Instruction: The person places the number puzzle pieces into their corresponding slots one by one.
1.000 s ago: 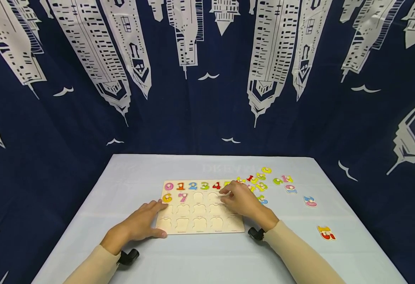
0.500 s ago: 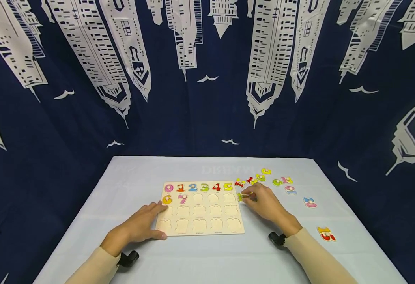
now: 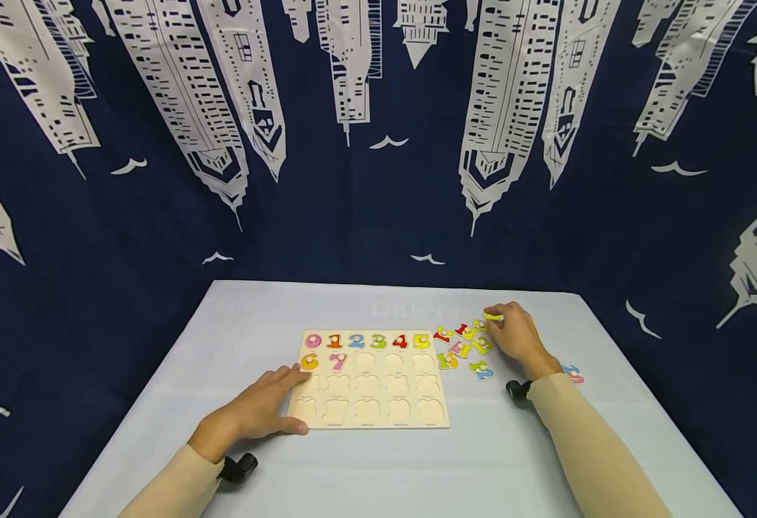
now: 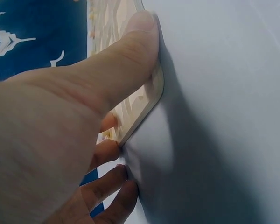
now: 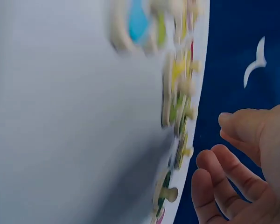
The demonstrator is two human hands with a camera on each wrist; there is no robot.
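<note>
On the near-left corner of the puzzle board (image 3: 368, 381) the left hand (image 3: 255, 414) rests, fingers straight, thumb against its front edge, pinning it to the tabletop (image 3: 352, 467). Right of the board, the right hand (image 3: 514, 334) hovers over loose number pieces (image 3: 465, 349), fingers (image 5: 214, 175) loosely apart, seemingly empty.

1 board (image 3: 372, 403), 8 nums seated (image 3: 367, 341)

Puzzle board (image 3: 372, 381) lies on table (image 3: 378, 467); loose number pieces (image 3: 465, 349) right of it.
</note>
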